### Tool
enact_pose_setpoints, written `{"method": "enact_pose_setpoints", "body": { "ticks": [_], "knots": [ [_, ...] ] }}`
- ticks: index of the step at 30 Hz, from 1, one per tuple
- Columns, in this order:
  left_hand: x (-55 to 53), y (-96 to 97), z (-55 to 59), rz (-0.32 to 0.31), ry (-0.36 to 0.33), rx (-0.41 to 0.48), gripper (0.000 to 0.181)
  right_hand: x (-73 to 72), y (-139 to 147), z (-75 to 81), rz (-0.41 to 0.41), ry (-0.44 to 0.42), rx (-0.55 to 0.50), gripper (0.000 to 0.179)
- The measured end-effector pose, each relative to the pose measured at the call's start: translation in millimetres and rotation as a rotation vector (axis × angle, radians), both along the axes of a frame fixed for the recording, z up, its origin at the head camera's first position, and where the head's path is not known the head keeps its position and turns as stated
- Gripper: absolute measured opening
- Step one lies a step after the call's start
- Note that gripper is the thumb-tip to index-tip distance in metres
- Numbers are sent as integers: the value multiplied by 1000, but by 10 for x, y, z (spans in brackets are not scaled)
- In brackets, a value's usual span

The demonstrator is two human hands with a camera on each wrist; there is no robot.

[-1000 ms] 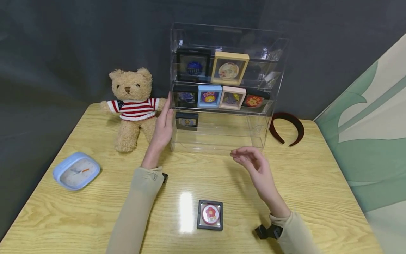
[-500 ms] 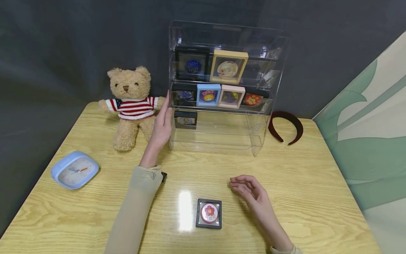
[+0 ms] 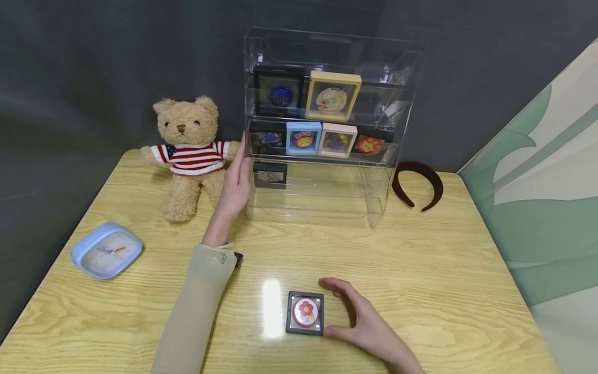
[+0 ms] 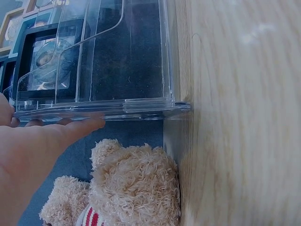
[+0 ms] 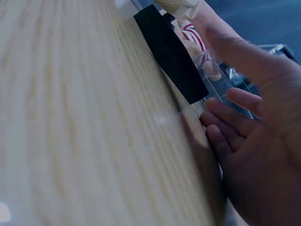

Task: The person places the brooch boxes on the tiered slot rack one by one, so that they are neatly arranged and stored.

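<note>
A small black display frame [image 3: 290,311] with a red flower badge [image 3: 306,310] lies flat on the table. Just to its right is my right hand [image 3: 362,324], thumb and fingers spread apart; the thumb tip is close to the near right corner, and I cannot tell whether it touches. The right wrist view shows the frame's dark edge [image 5: 171,54] beyond the fingers. My left hand [image 3: 233,189] rests with straight fingers along the left side of a clear acrylic display rack [image 3: 322,213]. In the left wrist view, the fingers [image 4: 80,129] lie along the rack's side panel [image 4: 136,106].
Several framed badges, among them a yellow frame [image 3: 333,76] and a blue frame [image 3: 303,125], stand on the rack's tiers. A teddy bear [image 3: 191,130] sits left of the rack. A blue alarm clock [image 3: 106,250] is at the left, a dark headband [image 3: 437,182] at the right.
My right hand has come back from near the rack's front towards the flat black frame, and its thumb and fingers have spread. The left hand stays against the rack.
</note>
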State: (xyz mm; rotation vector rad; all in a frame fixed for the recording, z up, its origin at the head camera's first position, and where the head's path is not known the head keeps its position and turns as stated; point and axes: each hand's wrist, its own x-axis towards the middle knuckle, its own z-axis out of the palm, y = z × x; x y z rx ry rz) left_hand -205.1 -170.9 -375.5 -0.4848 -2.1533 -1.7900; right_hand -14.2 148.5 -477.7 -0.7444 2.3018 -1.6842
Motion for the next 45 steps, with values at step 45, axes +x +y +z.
{"method": "enact_pose_setpoints", "body": {
  "ticks": [45],
  "knots": [
    [39,-14,36,5,-49,-46,56,-31,-47,35,-87,150,176,79]
  ]
}}
